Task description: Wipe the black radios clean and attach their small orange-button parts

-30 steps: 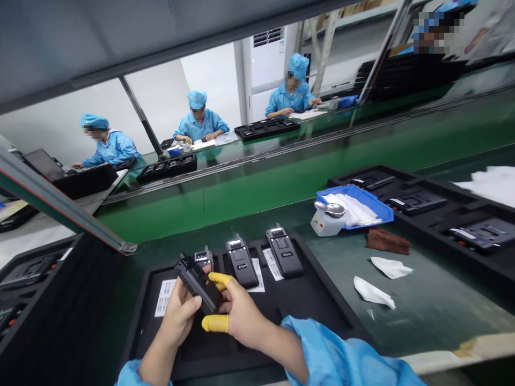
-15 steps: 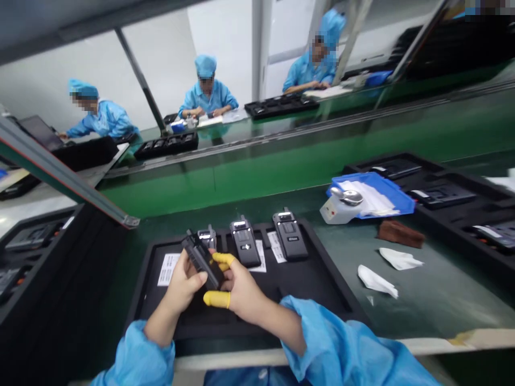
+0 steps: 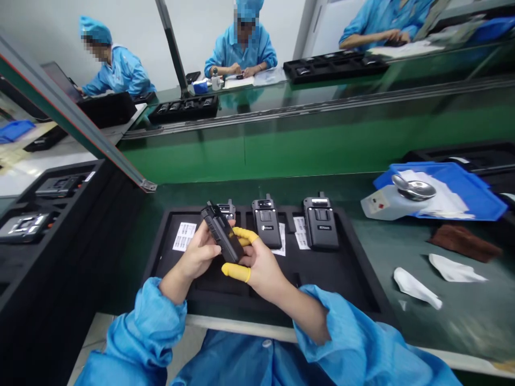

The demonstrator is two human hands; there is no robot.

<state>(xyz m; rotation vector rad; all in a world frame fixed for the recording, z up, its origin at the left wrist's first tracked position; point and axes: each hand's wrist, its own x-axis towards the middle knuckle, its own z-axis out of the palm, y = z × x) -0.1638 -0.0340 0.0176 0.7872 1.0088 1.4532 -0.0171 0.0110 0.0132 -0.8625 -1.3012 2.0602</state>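
Observation:
A black handheld radio (image 3: 223,231) is held tilted above a black foam tray (image 3: 322,279). My left hand (image 3: 200,251) is closed round its left side, the thumb on the near edge. My right hand (image 3: 259,262), with yellow finger cots on thumb and finger, has its fingers on the radio's right side and lower end. Behind it, another radio (image 3: 228,210) is partly hidden. Two more radios, one in the middle (image 3: 267,224) and one on the right (image 3: 322,225), lie in the tray. White label sheets (image 3: 185,237) with printed codes lie beside and under them.
At the right stand a blue bin (image 3: 475,187) with white wipes and a white dispenser bottle (image 3: 382,202). A brown cloth (image 3: 464,242) and crumpled wipes (image 3: 416,288) lie nearer. Stacked black trays (image 3: 76,236) rise at the left. Co-workers (image 3: 241,51) sit beyond the green partition (image 3: 281,145).
The camera view has shifted, so the bench sits higher and the scene lies further right. Both hands keep hold of the same radio, its pose nearly the same.

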